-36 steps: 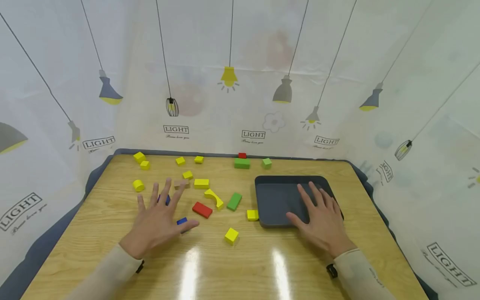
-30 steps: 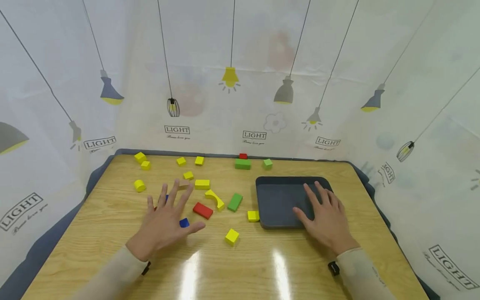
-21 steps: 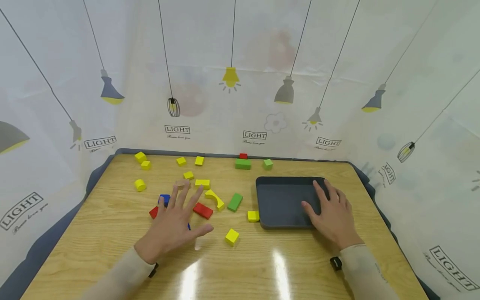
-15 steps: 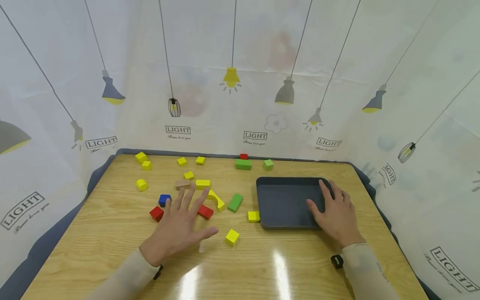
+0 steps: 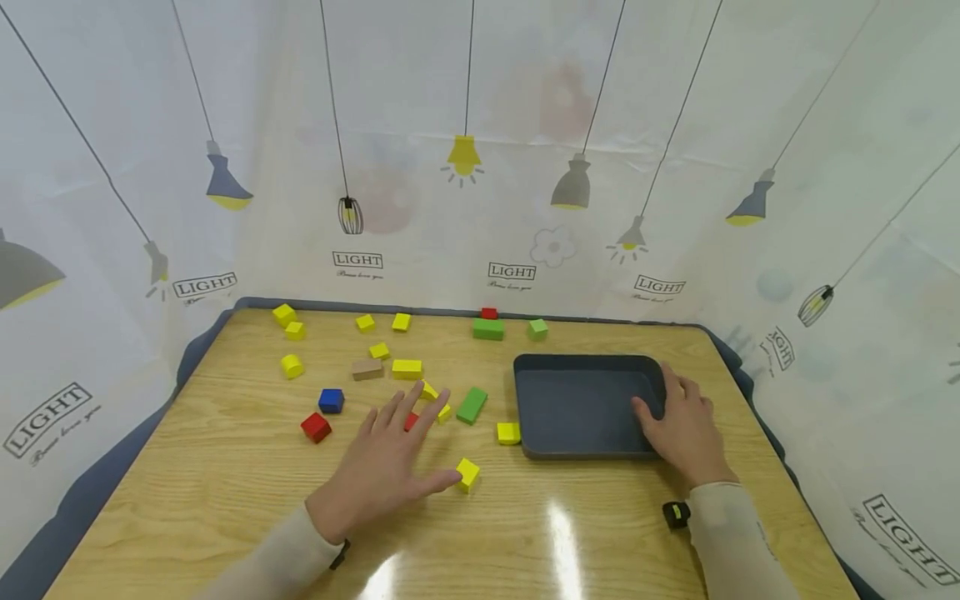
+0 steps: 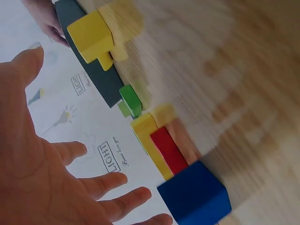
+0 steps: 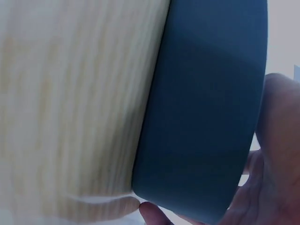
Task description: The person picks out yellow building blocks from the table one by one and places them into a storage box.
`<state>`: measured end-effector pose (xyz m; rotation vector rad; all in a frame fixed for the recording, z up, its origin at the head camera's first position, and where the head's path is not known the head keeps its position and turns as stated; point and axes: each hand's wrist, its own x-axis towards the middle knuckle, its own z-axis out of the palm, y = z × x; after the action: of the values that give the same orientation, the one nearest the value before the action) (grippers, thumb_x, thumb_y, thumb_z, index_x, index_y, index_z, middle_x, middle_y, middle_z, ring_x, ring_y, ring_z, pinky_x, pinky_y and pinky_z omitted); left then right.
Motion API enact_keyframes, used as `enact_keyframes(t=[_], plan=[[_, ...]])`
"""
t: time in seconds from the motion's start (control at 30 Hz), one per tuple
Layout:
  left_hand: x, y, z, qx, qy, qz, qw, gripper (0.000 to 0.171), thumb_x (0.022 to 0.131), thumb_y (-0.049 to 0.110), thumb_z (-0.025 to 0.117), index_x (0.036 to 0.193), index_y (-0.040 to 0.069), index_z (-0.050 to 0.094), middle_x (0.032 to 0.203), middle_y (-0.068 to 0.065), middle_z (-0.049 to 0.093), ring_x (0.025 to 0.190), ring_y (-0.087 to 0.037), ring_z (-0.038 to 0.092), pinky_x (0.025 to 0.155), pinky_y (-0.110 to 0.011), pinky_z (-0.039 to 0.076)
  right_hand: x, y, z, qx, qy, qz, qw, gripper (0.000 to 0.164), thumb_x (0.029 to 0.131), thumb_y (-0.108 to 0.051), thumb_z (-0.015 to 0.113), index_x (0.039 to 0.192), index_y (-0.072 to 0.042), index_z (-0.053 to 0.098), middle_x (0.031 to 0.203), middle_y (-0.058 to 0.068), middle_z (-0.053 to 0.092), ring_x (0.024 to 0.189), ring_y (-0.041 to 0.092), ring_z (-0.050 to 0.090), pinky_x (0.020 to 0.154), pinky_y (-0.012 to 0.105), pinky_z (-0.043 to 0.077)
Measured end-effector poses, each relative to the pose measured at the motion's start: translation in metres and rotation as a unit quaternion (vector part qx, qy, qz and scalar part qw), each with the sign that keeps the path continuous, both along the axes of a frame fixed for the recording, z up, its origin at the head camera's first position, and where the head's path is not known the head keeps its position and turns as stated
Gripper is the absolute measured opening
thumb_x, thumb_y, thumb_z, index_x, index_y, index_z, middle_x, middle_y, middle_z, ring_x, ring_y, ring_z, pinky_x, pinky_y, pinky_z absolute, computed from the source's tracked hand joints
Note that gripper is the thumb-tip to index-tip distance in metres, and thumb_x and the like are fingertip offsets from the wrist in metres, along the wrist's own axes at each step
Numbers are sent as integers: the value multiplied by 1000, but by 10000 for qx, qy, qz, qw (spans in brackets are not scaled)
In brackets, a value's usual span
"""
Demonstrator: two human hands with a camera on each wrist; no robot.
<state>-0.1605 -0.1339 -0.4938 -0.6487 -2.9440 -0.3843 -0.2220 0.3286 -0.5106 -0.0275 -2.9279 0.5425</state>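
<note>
My left hand (image 5: 378,471) hovers over the blocks with its fingers spread, holding nothing. Its thumb tip overlaps a yellow cube (image 5: 468,475) in the head view; contact cannot be told. Behind its fingers, a red block (image 5: 411,422) and a yellow arch block (image 5: 429,390) are partly hidden. The left wrist view has a blue block (image 6: 196,194) close by, beyond the fingertips. My right hand (image 5: 690,429) grips the right wall of the dark grey tray (image 5: 577,408), thumb over the rim and fingers outside. The tray's outer wall (image 7: 201,108) fills much of the right wrist view.
A yellow block (image 5: 507,433) lies against the tray's left side, near a green block (image 5: 472,405). Several yellow blocks, a brown block (image 5: 367,369) and a red cube (image 5: 316,427) lie at left. A long green block (image 5: 488,329) is near the back edge.
My left hand has moved right over the blocks, uncovering the blue block and red cube. My right hand has moved from above the tray to its right edge and taken hold of it.
</note>
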Motion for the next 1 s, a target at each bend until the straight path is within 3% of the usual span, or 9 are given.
enact_keyframes(t=[0.27, 0.43, 0.57, 0.67, 0.8, 1.0], plan=[[4, 18, -6, 183, -286, -358, 9988, 108, 77, 82, 62, 160, 43, 6, 160, -11, 27, 134, -37, 40, 98, -66, 39, -4, 4, 1, -10, -267, -212, 9994, 81, 101, -39, 57, 161, -8, 12, 141, 39, 35, 114, 61, 44, 77, 71, 44], [4, 28, -8, 341, -647, -552, 9958, 104, 79, 73, 70, 159, 44, 10, 155, -10, 33, 131, -30, 43, 96, -57, 46, -5, 6, 3, -53, -355, -162, 9992, 74, 101, -28, 58, 158, -1, 19, 136, 40, 40, 110, 58, 50, 80, 69, 46], [3, 36, -8, 520, -988, -680, 9914, 94, 83, 60, 76, 157, 44, 21, 147, -4, 41, 119, -18, 50, 90, -42, 52, -5, 9, 5, -91, -395, -163, 9990, 64, 101, -20, 55, 155, 2, 28, 130, 38, 46, 104, 53, 55, 75, 63, 49], [3, 41, -8, 591, -1083, -815, 9890, 81, 85, 52, 77, 154, 37, 37, 133, 0, 49, 105, -12, 52, 83, -34, 53, -6, 12, 5, -134, -433, -248, 9987, 57, 100, -14, 50, 153, -3, 36, 104, 28, 58, 76, 41, 60, 54, 50, 49], [2, 44, -8, 576, -970, -927, 9893, 63, 86, 46, 78, 142, 26, 56, 119, 4, 55, 95, -8, 51, 80, -29, 51, -6, 16, 7, -276, -505, -321, 9978, 55, 98, -13, 46, 153, -11, 40, 67, 8, 52, 45, 23, 45, 35, 33, 32], [0, 47, -9, 789, -844, -1090, 9873, 36, 87, 34, 81, 118, 20, 69, 105, 5, 56, 84, -8, 51, 72, -25, 50, -4, 20, 9, -406, -569, -280, 9972, 54, 99, -15, 48, 152, -12, 43, 63, 4, 53, 43, 21, 43, 34, 29, 30]])
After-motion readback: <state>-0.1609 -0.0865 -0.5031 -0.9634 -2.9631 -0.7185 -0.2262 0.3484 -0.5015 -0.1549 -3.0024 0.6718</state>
